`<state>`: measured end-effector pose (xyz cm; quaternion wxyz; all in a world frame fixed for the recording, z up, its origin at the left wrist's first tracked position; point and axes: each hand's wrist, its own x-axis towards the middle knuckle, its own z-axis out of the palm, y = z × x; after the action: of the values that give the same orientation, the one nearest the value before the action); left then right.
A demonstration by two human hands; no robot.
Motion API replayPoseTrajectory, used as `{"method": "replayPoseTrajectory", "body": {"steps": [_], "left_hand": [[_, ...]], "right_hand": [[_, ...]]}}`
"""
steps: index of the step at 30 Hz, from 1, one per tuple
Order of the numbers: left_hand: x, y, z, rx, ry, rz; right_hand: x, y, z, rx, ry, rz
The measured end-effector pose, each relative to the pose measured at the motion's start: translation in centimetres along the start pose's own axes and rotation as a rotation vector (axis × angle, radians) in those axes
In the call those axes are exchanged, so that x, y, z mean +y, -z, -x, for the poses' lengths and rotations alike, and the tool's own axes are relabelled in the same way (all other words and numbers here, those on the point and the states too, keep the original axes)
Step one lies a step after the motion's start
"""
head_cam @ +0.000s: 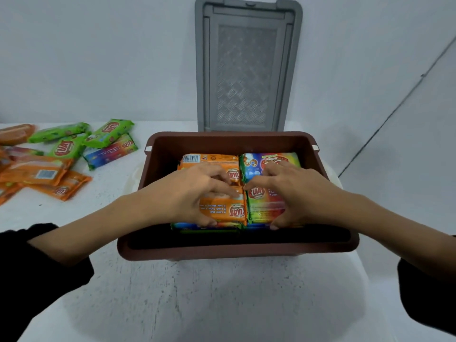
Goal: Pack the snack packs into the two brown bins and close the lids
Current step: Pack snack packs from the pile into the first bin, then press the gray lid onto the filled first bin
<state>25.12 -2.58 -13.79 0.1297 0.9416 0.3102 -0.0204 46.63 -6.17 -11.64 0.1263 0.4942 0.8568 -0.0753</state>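
A brown bin (pixel 158 154) stands open in the middle of the white table, its grey lid (pixel 246 67) upright behind it. Inside lie several snack packs in two columns. My left hand (pixel 187 191) grips the near orange pack (pixel 227 208), thumb at its near edge and fingers curled over its far edge. My right hand (pixel 293 191) grips the near multicoloured pack (pixel 264 206) the same way. Behind them lie another orange pack (pixel 209 160) and another multicoloured pack (pixel 269 159). More packs show underneath at the near side.
Loose snack packs lie in a pile at the left of the table: green ones (pixel 108 133), orange ones (pixel 37 172) and a multicoloured one (pixel 111 151). A grey wall rises behind the table. Only one brown bin is in view.
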Motion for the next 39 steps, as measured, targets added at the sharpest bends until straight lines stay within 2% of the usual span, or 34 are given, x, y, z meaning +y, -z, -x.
{"method": "replayPoseTrajectory", "body": {"steps": [2, 4, 6, 9, 14, 18, 21, 26, 33, 39], "left_hand": [[-0.1, 0.5, 0.0, -0.026, 0.008, -0.053], [-0.2, 1.7, -0.2, 0.004, 0.021, 0.015], [-0.8, 3.0, -0.7, 0.11, 0.029, 0.126], [-3.0, 4.6, -2.5, 0.324, 0.042, 0.145], [-6.6, 6.0, -7.3, 0.546, 0.293, 0.133], [-8.8, 5.8, -11.6, 0.568, 0.484, 0.142], [-10.3, 5.1, -14.1, 0.58, 0.572, 0.138], [-12.0, 3.6, -16.0, 0.576, 0.583, 0.195], [-12.2, 3.6, -16.1, 0.606, 0.606, 0.123], [-10.7, 6.5, -14.6, 0.747, 0.575, 0.065]], "right_hand": [[0.1, 0.2, 0.1, -0.006, 0.013, -0.004], [0.4, 0.9, 0.0, 0.031, 0.019, -0.056], [0.9, 1.9, -0.4, 0.119, 0.0, -0.145], [2.5, 3.5, -1.9, 0.294, -0.038, -0.248], [6.5, 5.2, -6.4, 0.562, -0.202, -0.252], [9.9, 5.2, -10.9, 0.535, -0.406, -0.311], [12.3, 4.0, -13.5, 0.509, -0.466, -0.431], [13.5, 1.8, -15.7, 0.572, -0.431, -0.498], [13.5, 1.1, -16.2, 0.665, -0.415, -0.498], [13.1, 4.4, -14.4, 0.776, -0.377, -0.461]]}}
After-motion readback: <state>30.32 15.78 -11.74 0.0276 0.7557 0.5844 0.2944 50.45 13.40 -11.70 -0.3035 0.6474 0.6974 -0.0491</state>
